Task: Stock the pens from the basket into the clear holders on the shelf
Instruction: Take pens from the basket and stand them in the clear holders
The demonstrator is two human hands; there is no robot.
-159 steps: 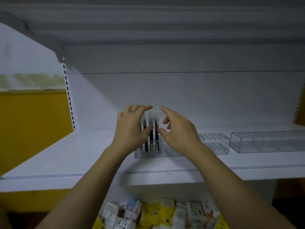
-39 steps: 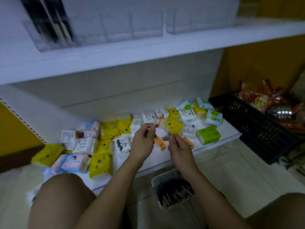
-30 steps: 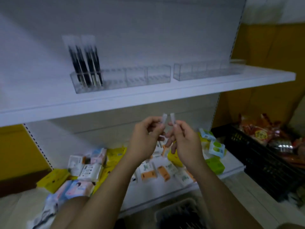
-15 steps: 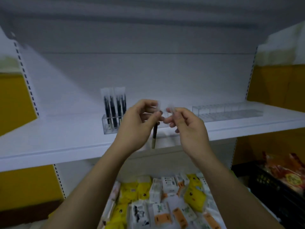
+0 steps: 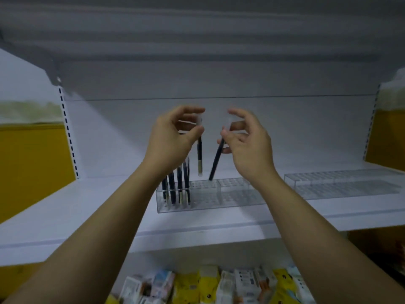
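My left hand pinches the top of a dark pen that hangs upright above the clear holder on the white shelf. My right hand pinches a second dark pen, tilted, with its lower tip just above the holder's grid top. Several dark pens stand in the holder's left end, partly hidden behind my left wrist. The basket is out of view.
A second clear holder stands to the right on the same shelf. Small packaged goods, yellow and white, lie on the lower shelf. Yellow walls flank the shelving, and another shelf hangs overhead.
Both hands have risen from the basket on the floor to the shelf. They have moved apart, each with a pen, and the right pen's tip now reaches the holder's top.
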